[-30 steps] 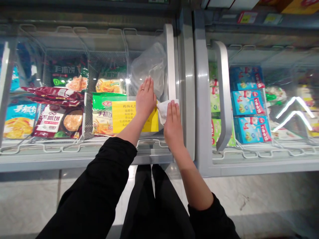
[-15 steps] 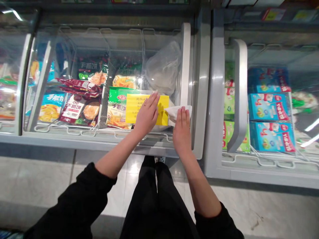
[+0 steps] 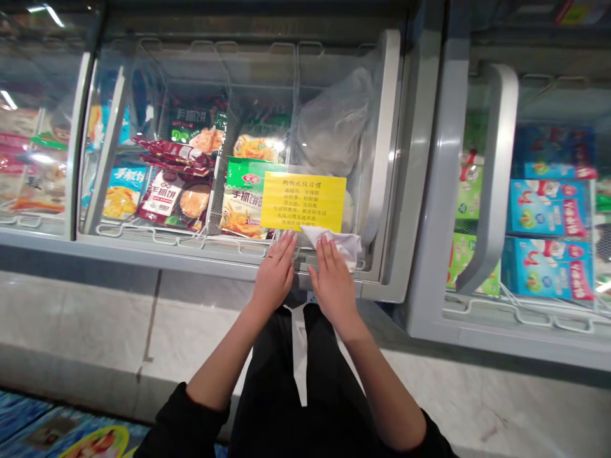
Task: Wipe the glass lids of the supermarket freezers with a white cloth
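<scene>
A yellow sign with printed Chinese text (image 3: 304, 200) lies flat on the glass lid of a freezer chest (image 3: 191, 251). My right hand (image 3: 333, 277) holds a white cloth (image 3: 352, 245) pressed under its straight fingers at the sign's lower right edge. The cloth is crumpled and covers a little of the sign's bottom edge. My left hand (image 3: 274, 273) is open, its fingers straight and lying at the lid's front edge, just below the sign. Nothing shows in it.
Under the glass sit bagged foods, among them a green-and-white packet (image 3: 243, 197) and dark red packets (image 3: 167, 194). A grey lid handle (image 3: 384, 133) stands right of the sign. Another freezer (image 3: 429, 318) on the right holds blue boxes (image 3: 548, 207).
Both hands have moved down towards the freezer's front edge, the cloth going along with my right hand. My left hand has come off the sign, whose text now shows. The view has shifted.
</scene>
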Motion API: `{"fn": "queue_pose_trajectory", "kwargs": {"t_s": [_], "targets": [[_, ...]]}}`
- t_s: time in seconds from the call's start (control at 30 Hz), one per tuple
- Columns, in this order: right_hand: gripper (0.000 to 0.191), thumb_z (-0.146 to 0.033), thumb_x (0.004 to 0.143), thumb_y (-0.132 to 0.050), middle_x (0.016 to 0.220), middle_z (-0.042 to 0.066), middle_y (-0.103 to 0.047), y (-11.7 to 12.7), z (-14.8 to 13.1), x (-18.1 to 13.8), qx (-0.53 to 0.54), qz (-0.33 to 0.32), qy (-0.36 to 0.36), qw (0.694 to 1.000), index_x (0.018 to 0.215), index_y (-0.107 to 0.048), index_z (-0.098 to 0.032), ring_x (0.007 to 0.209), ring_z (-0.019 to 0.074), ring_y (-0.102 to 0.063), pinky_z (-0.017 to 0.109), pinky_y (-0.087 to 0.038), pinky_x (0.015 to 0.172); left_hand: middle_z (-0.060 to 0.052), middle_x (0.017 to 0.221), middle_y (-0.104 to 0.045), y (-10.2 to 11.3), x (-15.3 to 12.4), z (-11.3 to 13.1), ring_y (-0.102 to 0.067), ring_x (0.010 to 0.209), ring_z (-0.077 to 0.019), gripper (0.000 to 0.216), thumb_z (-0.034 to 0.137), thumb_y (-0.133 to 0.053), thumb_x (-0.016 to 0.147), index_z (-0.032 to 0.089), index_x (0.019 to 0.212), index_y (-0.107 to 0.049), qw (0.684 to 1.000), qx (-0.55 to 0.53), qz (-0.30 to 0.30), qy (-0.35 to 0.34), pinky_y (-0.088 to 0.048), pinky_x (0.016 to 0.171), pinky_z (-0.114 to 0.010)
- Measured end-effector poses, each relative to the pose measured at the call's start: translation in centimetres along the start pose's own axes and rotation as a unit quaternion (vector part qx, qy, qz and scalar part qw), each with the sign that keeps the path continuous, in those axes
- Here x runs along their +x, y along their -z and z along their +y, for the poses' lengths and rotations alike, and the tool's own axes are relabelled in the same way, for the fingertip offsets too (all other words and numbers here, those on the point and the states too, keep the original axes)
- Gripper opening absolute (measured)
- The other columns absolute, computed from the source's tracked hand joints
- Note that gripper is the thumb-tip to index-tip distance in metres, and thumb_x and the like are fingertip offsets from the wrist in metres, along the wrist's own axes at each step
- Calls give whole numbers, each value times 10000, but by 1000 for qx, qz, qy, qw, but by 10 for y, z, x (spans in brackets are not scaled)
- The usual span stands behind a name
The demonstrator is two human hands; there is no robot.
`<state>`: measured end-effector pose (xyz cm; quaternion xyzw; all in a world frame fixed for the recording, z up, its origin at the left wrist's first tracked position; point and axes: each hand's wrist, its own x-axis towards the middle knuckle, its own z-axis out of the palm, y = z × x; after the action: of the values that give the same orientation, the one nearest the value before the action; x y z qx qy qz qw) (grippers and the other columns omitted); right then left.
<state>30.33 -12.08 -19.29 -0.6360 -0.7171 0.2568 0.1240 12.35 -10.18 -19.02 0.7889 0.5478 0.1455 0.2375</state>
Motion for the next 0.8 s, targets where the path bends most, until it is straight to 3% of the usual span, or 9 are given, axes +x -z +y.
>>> {"fn": "queue_pose_trajectory", "kwargs": {"t_s": [0.13,0.2,0.37,0.47,0.53,0.6,0.7,0.8], "targets": [[636,-243,1075,-465,1750,110,-388,-4,-15,18,29,-71,75,994,1703,-387,-176,1652,269,-318,525,-312,1363,-128,1734,-426,6,2,-11,-320,1649,-221,665,115,-333,1073,228,1725,-266,1000,-25,19,5,-319,1353,-472],[616,-212,1074,-415,1739,92,-423,-3,-16,23,57,-68,89,992,1689,-416,-191,1652,234,-317,500,-318,1364,-135,1722,-445,10,4,-19,-365,1631,-235,607,179,-374,1101,227,1703,-311,999,-28,25,11,-344,1340,-471],[623,-257,1080,-365,1718,98,-460,2,-4,23,83,77,-14,993,1703,-369,-261,1656,229,-307,555,-316,1355,-167,1524,-624,17,21,-31,-568,1445,-303,502,289,-607,1068,197,1554,-521,995,-20,47,82,-467,1225,-478],[636,-335,1067,-422,1687,154,-480,-3,6,28,82,116,-71,987,1690,-363,-219,1613,279,-378,584,-342,1328,-126,1261,-727,18,36,-32,-634,1261,-330,295,273,-760,983,210,1267,-710,993,-11,26,118,-514,1117,-490],[620,-369,1061,-450,1637,160,-526,-8,11,34,82,125,-86,985,1661,-401,-225,1561,298,-434,594,-353,1311,-97,1141,-740,20,45,-33,-641,1191,-326,162,253,-819,937,218,1073,-739,991,-29,11,127,-520,1066,-482],[608,-406,1049,-497,1580,159,-566,-12,14,40,90,138,-90,982,1632,-441,-242,1512,318,-468,615,-356,1294,-74,1087,-742,25,50,-34,-654,1150,-301,135,243,-837,921,224,977,-716,991,-81,-1,107,-522,1038,-456],[660,-494,993,-631,1474,158,-623,-12,14,45,141,156,-116,971,1594,-487,-262,1433,356,-509,658,-386,1247,-53,1074,-761,38,50,-32,-689,1157,-266,143,247,-811,939,228,960,-671,974,-223,-2,25,-520,1060,-431],[700,-592,910,-748,1377,126,-679,-6,11,47,283,125,-144,940,1519,-563,-301,1299,340,-611,625,-485,1175,-43,1058,-777,55,48,-27,-694,1254,-264,131,285,-770,969,236,975,-649,939,-343,11,-9,-519,1095,-422]]}}
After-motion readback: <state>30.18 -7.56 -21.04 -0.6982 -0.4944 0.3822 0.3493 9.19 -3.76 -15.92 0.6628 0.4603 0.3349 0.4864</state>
